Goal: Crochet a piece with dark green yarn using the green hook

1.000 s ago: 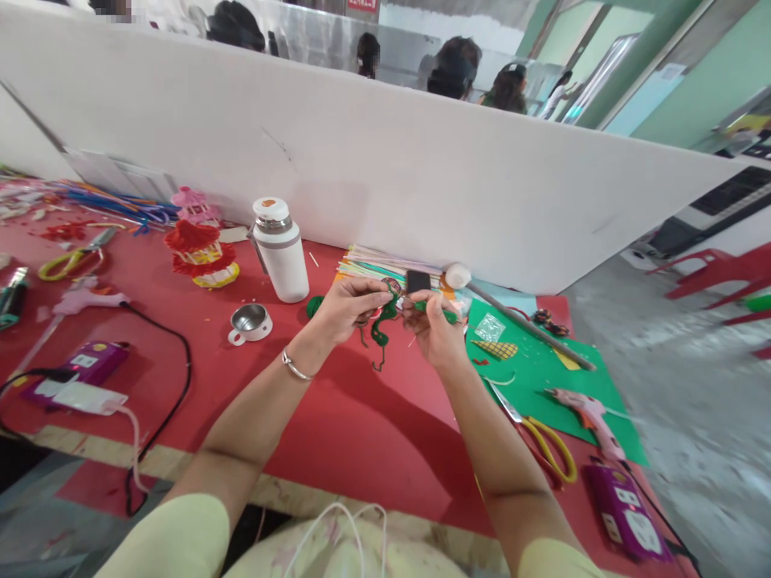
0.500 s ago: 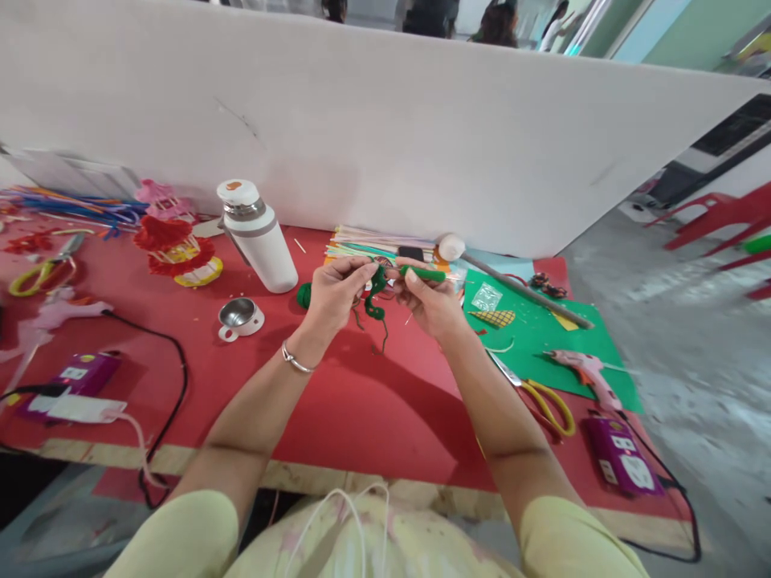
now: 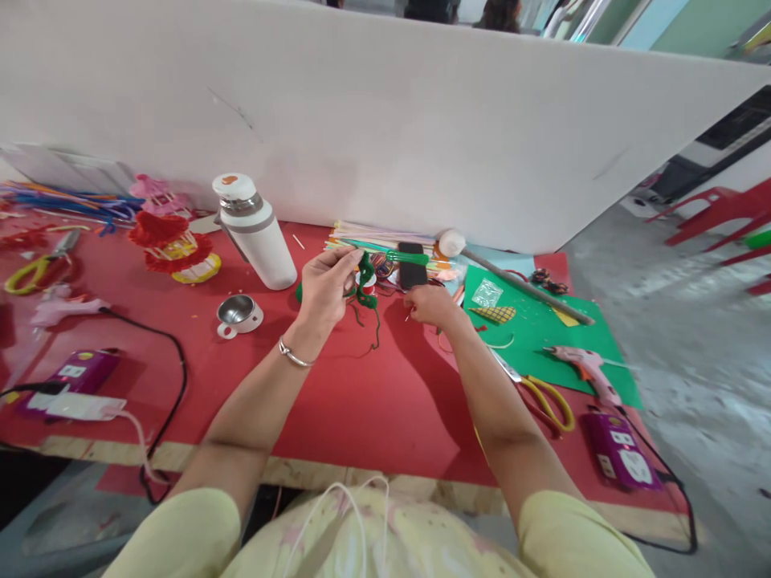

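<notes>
My left hand [image 3: 328, 287] pinches a small dark green crochet piece of yarn [image 3: 365, 281] between thumb and fingertips, and its loose tails hang down over the red table. My right hand [image 3: 432, 305] is low over the table to the right, fingers curled together beside a tiny whitish sliver [image 3: 407, 317]. What it grips, if anything, is too small to make out. Beyond my right hand is a green-handled crochet hook [image 3: 409, 257], out of my grasp, in front of a black phone [image 3: 413, 273]. Part of a green yarn ball [image 3: 299, 293] shows behind my left hand.
A white flask [image 3: 258, 233] and a steel-lined cup [image 3: 239, 313] stand left. Yellow-handled scissors [image 3: 548, 404], a pink glue gun [image 3: 587, 369] and a purple power box [image 3: 620, 449] lie right. A stick [image 3: 524, 285] crosses green paper [image 3: 542, 321]. A white partition [image 3: 385, 120] rises behind.
My right hand has let go of the crochet hook and moved down toward the table, its fingers now curled. My left hand still holds the crochet piece, shifted slightly left.
</notes>
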`<action>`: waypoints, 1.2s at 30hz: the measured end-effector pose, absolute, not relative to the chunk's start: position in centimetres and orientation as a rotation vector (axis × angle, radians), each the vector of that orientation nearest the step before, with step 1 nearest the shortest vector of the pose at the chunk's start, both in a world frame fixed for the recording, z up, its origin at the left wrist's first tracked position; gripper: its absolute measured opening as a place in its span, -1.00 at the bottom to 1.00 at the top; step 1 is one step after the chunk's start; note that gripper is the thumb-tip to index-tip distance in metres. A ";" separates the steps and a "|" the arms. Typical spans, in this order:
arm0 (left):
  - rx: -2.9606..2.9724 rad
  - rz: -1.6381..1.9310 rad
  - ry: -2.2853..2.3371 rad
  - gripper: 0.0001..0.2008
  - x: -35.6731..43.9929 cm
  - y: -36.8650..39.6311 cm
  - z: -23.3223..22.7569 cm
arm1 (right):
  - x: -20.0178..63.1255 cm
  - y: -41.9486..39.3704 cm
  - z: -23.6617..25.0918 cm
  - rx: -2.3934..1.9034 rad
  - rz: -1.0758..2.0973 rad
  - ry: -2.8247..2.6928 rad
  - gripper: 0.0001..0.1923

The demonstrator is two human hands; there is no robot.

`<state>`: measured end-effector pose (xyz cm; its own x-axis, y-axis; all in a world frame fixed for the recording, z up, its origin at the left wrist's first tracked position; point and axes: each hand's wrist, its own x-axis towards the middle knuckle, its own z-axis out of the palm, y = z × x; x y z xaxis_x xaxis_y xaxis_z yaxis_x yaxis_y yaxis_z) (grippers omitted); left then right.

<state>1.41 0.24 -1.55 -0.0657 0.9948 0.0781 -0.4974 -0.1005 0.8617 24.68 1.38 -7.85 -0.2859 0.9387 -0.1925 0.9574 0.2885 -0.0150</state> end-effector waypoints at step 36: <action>1.045 1.453 0.820 -0.79 2.3 0.0 -2.5 | 20.1 -4.4 -0.7 1.890 -0.058 3.633 -0.82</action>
<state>2.32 0.03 -2.55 0.0034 0.9871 0.1600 -0.3735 -0.1471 0.9159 20.15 -4.45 -0.68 -0.2423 0.6578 0.7131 0.6347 0.6634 -0.3962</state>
